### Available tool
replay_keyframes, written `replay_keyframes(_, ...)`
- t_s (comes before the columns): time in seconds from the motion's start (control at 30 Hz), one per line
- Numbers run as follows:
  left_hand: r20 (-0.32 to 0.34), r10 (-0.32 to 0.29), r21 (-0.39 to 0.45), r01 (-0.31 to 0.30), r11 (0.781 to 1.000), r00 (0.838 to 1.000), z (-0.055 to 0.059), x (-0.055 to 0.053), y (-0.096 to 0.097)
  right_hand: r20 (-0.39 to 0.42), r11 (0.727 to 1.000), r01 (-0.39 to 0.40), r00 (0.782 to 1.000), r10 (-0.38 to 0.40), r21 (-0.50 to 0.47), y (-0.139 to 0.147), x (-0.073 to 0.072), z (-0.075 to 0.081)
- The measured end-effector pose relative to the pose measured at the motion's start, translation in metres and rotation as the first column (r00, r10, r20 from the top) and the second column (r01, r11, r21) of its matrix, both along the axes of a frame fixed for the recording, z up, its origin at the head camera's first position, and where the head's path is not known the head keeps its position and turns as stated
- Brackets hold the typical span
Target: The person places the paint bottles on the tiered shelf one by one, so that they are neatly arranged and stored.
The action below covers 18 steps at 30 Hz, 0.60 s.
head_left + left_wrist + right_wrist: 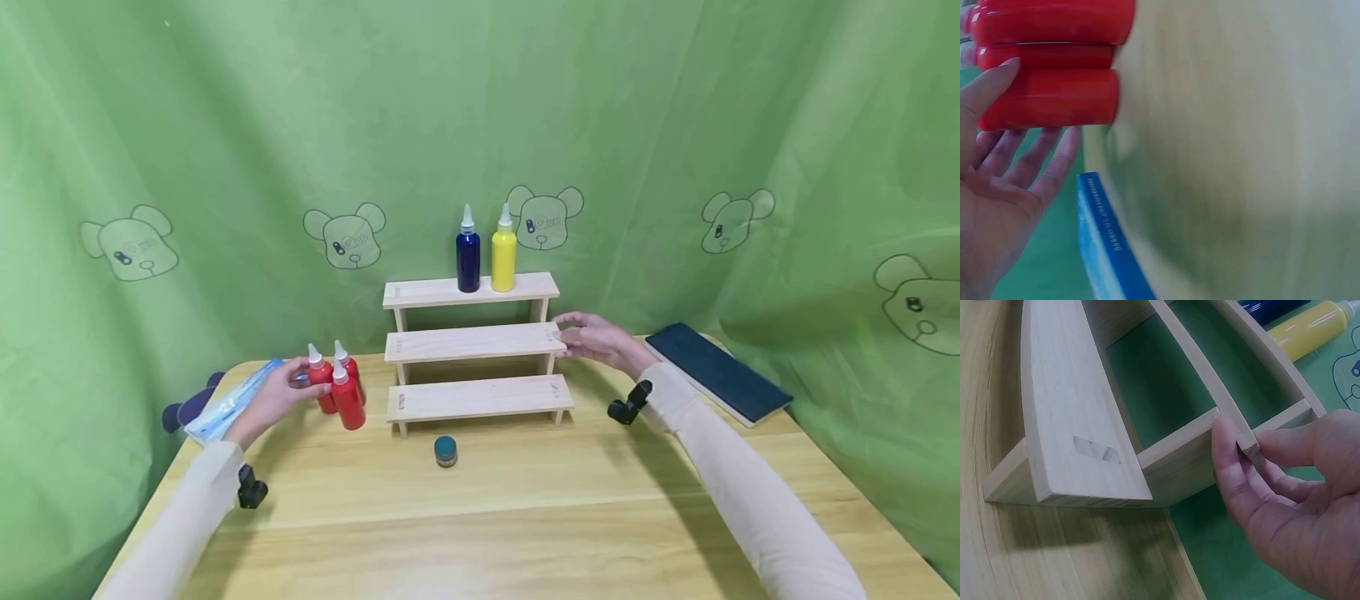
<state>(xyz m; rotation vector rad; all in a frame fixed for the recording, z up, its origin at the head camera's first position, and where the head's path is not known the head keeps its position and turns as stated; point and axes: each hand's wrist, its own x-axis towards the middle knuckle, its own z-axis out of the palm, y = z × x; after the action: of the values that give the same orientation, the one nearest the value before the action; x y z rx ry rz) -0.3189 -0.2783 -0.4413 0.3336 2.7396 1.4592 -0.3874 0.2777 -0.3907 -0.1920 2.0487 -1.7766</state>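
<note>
Three red squeeze bottles (pixel 348 402) with white pointed caps stand close together on the table's left side. My left hand (pixel 279 396) holds the leftmost bottle; in the left wrist view the thumb lies across that bottle (pixel 1054 97) and the fingertips pass behind it. A three-tier wooden display stand (pixel 476 397) occupies the middle. My right hand (pixel 600 340) pinches the right end of its middle shelf (pixel 1200 362), thumb on one face and fingers on the other. On the top tier stand a dark blue bottle (pixel 468 260) and a yellow bottle (pixel 503 260).
A small jar with a teal lid (pixel 446 451) sits before the stand. At the left edge lie a light-blue flat pack (pixel 225 412) and a purple object (pixel 193 407). A dark, book-like slab (pixel 716 371) lies at the right. Behind hangs a green curtain (pixel 435 125).
</note>
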Motion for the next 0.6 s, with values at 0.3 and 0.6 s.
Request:
replay_keyframes(0.3,0.008,0.056,0.030,-0.056,0.998,0.998,-0.0050,0.0051,0.0013,-0.003,1.000,-0.011,1.000,0.011,-0.009,-0.0009,0.0008,-0.0022)
replay_keyframes(0.6,-0.085,0.136,0.037,-0.133,0.990,0.987,0.0000,0.0089,0.0018,-0.011,1.000,-0.015,1.000,0.015,-0.010,0.0011,0.0013,-0.0009)
